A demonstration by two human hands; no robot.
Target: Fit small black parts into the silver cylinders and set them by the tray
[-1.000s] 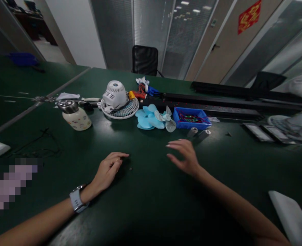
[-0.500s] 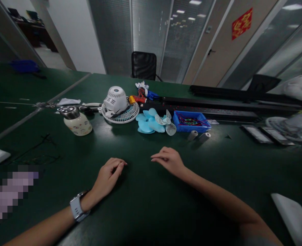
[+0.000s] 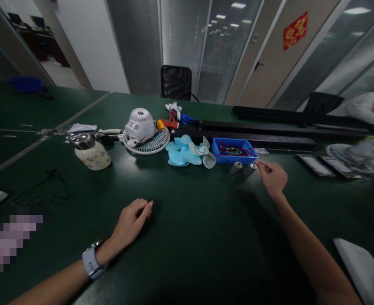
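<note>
My right hand (image 3: 273, 178) is stretched out to the right of two small grey cylinders (image 3: 244, 166) lying on the green table (image 3: 189, 237). Its fingertips are pinched together beside the nearer cylinder's end, and what they hold is too small to make out. Just behind the cylinders stands a blue tray (image 3: 220, 151) with small coloured parts. My left hand (image 3: 132, 220), with a watch on the wrist, rests on the table near me, its fingers curled in with nothing visible in them.
Behind lie light blue fan blades (image 3: 179, 153), a white fan motor on its grille (image 3: 144, 129), a cream bottle with a metal lid (image 3: 91, 153) and an orange-red tool (image 3: 169, 123). Long black bars (image 3: 269, 127) cross the back. Thin cables (image 3: 47, 188) lie left, a white slab (image 3: 361, 267) lower right.
My right hand moved from the table's middle out to the right, up to the grey cylinders, and its fingers closed to a pinch. My left hand stayed put, curling slightly.
</note>
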